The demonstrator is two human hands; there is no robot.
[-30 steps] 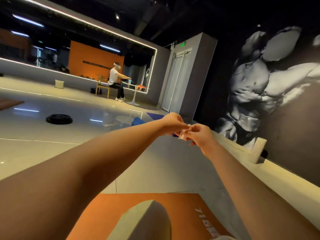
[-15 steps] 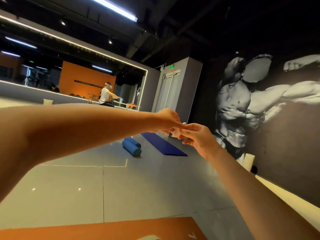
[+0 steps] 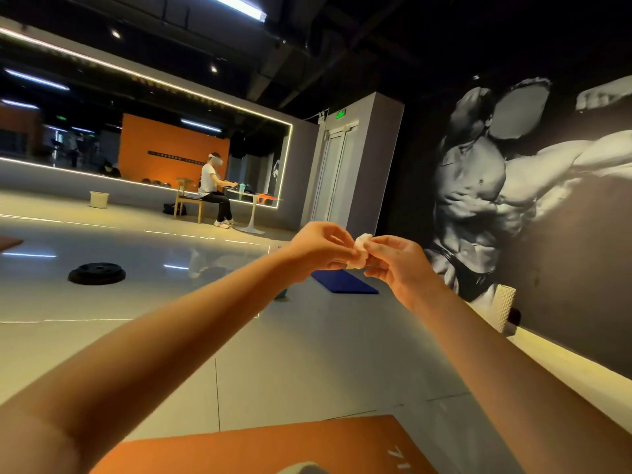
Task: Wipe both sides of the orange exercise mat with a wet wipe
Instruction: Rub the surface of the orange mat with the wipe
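Pinching one wipe [image 3: 359,250]: two hands [image 3: 319,247] [image 3: 400,265]

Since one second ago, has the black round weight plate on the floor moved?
No. The black round weight plate still lies straight in front of the white bucket at the mirror wall.

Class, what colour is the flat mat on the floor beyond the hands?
Dark blue; the mat shows best in head view.
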